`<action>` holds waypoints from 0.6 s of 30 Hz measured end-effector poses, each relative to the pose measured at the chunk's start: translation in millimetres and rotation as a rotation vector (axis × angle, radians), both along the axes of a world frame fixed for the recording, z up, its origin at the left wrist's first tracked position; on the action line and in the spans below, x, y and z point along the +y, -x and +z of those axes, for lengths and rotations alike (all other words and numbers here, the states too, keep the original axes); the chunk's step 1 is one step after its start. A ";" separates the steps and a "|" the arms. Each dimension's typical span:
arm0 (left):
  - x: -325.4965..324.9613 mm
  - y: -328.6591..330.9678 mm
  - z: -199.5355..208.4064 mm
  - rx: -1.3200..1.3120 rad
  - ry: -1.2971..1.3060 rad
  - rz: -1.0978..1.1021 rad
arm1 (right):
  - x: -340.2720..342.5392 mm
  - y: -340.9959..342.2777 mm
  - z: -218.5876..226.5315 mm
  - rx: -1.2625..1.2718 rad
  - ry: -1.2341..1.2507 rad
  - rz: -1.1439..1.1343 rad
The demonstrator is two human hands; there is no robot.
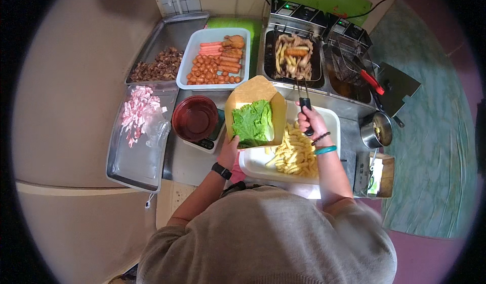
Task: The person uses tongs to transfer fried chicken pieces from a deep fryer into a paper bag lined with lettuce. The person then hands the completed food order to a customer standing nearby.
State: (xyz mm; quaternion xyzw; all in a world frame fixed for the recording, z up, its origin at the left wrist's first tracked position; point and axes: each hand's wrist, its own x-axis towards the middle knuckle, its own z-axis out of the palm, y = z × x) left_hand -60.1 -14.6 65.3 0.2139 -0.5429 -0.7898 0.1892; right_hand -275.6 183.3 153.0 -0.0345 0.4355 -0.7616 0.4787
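Paper box (254,88) looks light, bendy, crushable, best cupped low; left grip (229,150) holds its near-left corner, right grip (313,122) wraps a black handle (305,103).

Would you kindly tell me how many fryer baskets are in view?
2: a filled basket at the left fryer, its black handle in the right hand; a red-handled basket over the right fryer.

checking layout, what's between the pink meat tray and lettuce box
In the head view, a red bowl and a partly hidden scale lie between the pink meat tray and lettuce box.
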 end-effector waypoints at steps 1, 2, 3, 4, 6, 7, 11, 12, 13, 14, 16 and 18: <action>-2.3 0.1 -5.8 0.018 -0.014 0.004 | 0.0 7.9 8.8 -0.053 -0.017 -0.024; -4.9 0.0 -11.5 0.036 -0.028 0.007 | -1.3 11.6 13.1 -0.043 0.000 -0.001; -3.9 -1.0 -15.9 0.052 -0.050 0.006 | 0.0 12.0 16.2 -0.035 0.010 0.018; -4.2 -0.5 -18.7 0.053 -0.052 0.013 | -2.0 2.6 23.6 0.011 -0.025 0.001; -2.5 -3.6 -21.6 0.047 -0.038 0.016 | 2.3 -16.4 21.2 0.078 0.031 -0.027; -1.8 -1.8 -21.7 0.049 -0.017 0.012 | 3.7 -20.4 15.1 0.111 0.064 -0.045; -1.0 3.8 -16.0 0.052 0.001 0.009 | -0.1 -3.1 -3.3 0.028 -0.007 0.001; -1.6 2.6 -16.4 0.049 0.011 0.019 | -1.0 8.2 2.3 -0.019 -0.007 0.006; -1.7 1.0 -17.5 0.045 0.019 0.028 | -2.6 12.4 13.5 -0.067 -0.008 0.011; -2.6 -1.3 -21.7 0.056 0.038 0.029 | -4.9 8.4 20.4 -0.056 -0.014 0.010; -4.5 2.4 -24.0 0.092 0.077 0.030 | -6.4 -5.7 22.1 0.040 0.006 -0.005; 3.8 4.8 6.9 0.066 0.021 0.014 | -3.7 -19.1 15.7 0.119 0.054 -0.044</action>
